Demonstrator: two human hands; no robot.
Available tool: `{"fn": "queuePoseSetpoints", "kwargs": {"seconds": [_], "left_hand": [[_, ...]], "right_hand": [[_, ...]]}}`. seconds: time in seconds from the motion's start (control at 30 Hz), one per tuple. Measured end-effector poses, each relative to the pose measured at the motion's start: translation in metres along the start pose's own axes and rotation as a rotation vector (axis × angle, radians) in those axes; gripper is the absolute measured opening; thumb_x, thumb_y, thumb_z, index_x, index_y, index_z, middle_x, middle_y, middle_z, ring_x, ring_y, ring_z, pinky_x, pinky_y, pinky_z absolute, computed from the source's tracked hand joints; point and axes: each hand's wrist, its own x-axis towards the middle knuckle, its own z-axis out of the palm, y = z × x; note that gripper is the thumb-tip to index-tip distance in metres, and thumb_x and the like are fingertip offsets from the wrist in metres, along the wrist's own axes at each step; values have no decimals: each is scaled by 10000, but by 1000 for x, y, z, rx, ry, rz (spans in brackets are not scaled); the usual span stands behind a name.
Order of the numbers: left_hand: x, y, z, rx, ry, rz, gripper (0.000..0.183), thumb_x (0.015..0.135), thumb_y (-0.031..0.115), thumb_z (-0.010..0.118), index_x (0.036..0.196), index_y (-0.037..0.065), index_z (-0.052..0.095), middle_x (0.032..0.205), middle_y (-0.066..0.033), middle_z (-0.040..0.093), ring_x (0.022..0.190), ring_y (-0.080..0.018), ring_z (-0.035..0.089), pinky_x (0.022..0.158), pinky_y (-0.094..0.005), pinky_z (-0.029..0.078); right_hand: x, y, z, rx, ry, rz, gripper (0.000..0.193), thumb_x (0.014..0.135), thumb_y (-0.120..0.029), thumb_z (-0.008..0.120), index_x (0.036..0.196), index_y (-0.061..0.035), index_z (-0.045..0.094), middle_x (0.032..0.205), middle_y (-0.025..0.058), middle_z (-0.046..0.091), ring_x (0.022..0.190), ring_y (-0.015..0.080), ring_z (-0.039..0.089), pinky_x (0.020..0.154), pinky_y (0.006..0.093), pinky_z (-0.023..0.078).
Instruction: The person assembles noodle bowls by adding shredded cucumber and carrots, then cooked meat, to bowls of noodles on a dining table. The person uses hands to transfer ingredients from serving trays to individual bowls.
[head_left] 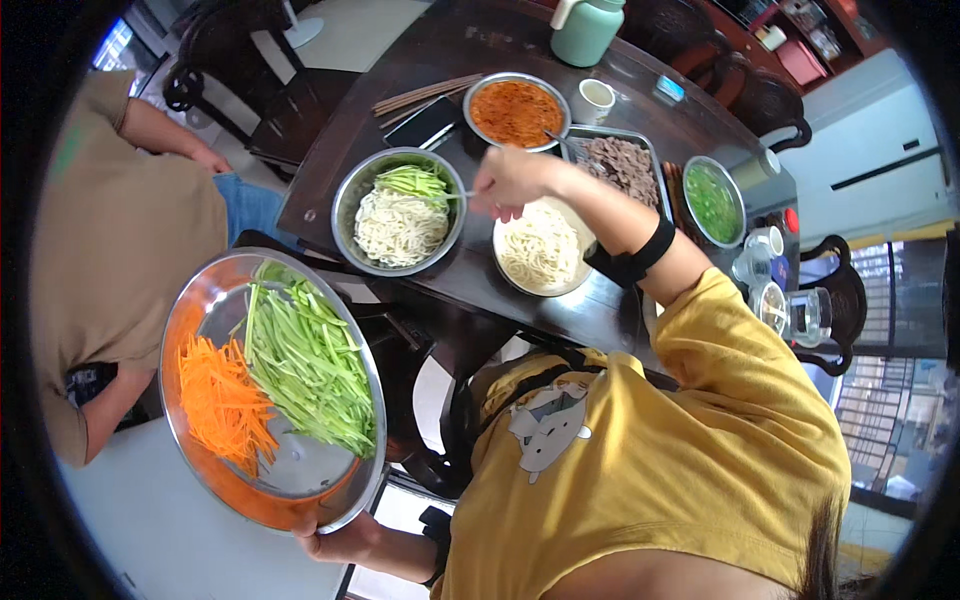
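- One person in an olive-brown T-shirt (135, 250) and blue jeans stands or sits at the far left; which, I cannot tell.
- One large, round, silver metal tray (303, 462) is held tilted at the near left, off the table. It carries two heaps: orange carrot shreds (225, 405) on its left, pale-green cucumber strips (308, 365) on its right.
- One left hand (335, 540) grasps the tray's near rim.
- One round, silver metal bowl (345, 215) stands right of the tray, holding white noodles (400, 228) with one small green heap at the far side.
- One black, rectangular phone (422, 123) lies beyond it, beside several brown chopsticks (425, 95), overlapping and hard to count.
- One right hand (512, 183), fingers bent, pinches a thin, pale stick reaching toward that bowl; whether one or two sticks, I cannot tell.
- One metal bowl of red-orange sauce (483, 133) stands farther off; a second bowl of noodles (545, 250) sits nearer.
- One yellow shirt (690, 440) bears one cartoon animal.
- One mint-green jug (588, 40), one white cup (593, 100) and one rectangular metal tray of brown meat (612, 132) follow.
- One small, light-blue packet (670, 90): any lettering is too small to read.
- One metal bowl of chopped greens (704, 165) is at the right.
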Motion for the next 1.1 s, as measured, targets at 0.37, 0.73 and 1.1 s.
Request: {"fn": "queuePoseSetpoints", "kwargs": {"seconds": [0.37, 0.73, 1.1], "left_hand": [[2, 1, -2, -66, -113, -50, 710, 698, 141, 582, 1346, -80, 393, 1282, -199, 521, 1172, -312, 522, 1007, -509, 431], [7, -4, -12, -124, -108, -32, 660, 691, 108, 592, 1292, -116, 434, 1278, -232, 514, 1166, -343, 525, 992, -555, 447], [3, 2, 2, -78, -66, -47, 696, 694, 111, 592, 1328, -105, 405, 1302, -236, 491, 1207, -336, 493, 1035, -491, 406]], "right_hand": [[-60, -114, -58, 138, 503, -408, 270, 911, -252, 646, 915, 9, 718, 688, 75, 676, 589, 122, 661, 554, 241, 555], [0, -150, -53, 711, 629, -1016, 248, 882, -206, 686, 886, 39, 718, 733, 98, 693, 610, 121, 666, 570, 240, 568], [96, -46, 19, -447, 31, -276, 427, 807, -429, 694, 883, -10, 716, 765, 128, 699, 761, 259, 689, 723, 351, 551]]}}
